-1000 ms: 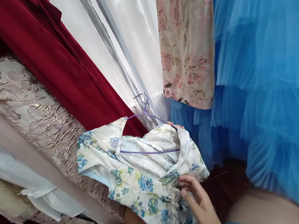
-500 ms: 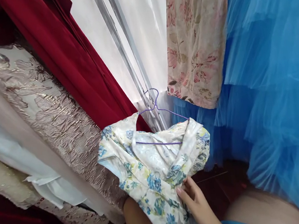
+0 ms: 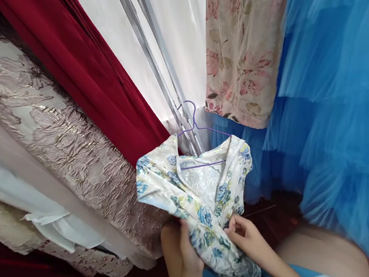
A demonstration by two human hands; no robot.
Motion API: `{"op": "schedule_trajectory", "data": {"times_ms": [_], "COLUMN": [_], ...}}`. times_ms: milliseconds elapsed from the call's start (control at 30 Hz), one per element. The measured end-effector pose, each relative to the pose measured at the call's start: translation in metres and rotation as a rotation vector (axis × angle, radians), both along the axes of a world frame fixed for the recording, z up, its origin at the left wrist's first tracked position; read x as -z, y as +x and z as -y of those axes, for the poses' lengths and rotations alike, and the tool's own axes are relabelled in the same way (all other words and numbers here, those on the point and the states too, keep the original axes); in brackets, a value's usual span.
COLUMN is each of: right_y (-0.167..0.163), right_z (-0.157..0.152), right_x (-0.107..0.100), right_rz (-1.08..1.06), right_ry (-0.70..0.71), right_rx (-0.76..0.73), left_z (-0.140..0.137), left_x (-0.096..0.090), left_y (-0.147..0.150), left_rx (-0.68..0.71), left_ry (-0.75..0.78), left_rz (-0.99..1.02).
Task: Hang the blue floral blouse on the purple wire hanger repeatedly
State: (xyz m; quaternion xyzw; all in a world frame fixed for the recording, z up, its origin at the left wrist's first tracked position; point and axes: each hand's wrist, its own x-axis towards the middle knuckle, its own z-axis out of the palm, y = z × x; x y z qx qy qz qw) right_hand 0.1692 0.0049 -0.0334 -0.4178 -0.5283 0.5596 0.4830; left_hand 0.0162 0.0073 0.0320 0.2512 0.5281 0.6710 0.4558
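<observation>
The right hand (image 3: 247, 236) pinches the flowered garment (image 3: 211, 229) between thumb and fingertips. The left hand (image 3: 188, 250), blurred, touches its opposite side; I cannot tell whether it's clamped. Beyond both hands is the purple hanger (image 3: 195, 125); farther out, red cloth (image 3: 97, 77) left, blue ruffles (image 3: 332, 90) right.

- Deep red cloth (image 3: 97, 77), hanging slantwise
- White cloth (image 3: 190, 44) behind slim metal poles (image 3: 146, 47)
- Beige garment (image 3: 245, 60) with pink flowers
- Blue tiered tulle (image 3: 336, 68), far right
- Shiny, textured pinkish fabric (image 3: 68, 143)
- Dark floor (image 3: 262, 223)
</observation>
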Motion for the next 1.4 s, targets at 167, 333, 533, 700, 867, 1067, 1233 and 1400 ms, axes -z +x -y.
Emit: {"op": "schedule_trajectory", "data": {"times_ms": [167,333,533,700,867,1067,1233,1400], "right_y": [0.003,0.017,0.020,0.014,0.008,0.005,0.010,0.014], "right_z": [0.001,-0.005,-0.012,-0.010,-0.008,-0.003,0.001,0.002], "right_x": [-0.016,-0.045,-0.057,-0.059,-0.060,-0.054,-0.051,-0.049], "right_rz": [0.003,0.066,0.348,0.293,0.001,-0.018,0.031,0.018], "right_ry": [0.026,0.066,0.242,0.256,0.087,0.076,0.052,0.036], "right_rx": [-0.034,-0.054,-0.030,-0.067,-0.065,-0.072,-0.094,-0.131], "left_z": [0.001,-0.001,0.002,0.006,0.006,0.016,0.014,0.012], "left_x": [0.015,0.022,0.031,0.029,0.023,0.031,0.032,0.039], "left_y": [0.019,0.022,0.009,0.006,0.010,0.033,0.040,0.044], "left_rx": [0.095,0.101,0.138,0.187,-0.332,0.040,0.073,0.190], "left_ry": [-0.114,-0.125,-0.071,-0.044,0.270,0.335,0.274,0.204], "left_rz": [0.206,0.227,0.094,-0.009,-0.361,-0.752,-0.677,-0.729]}}
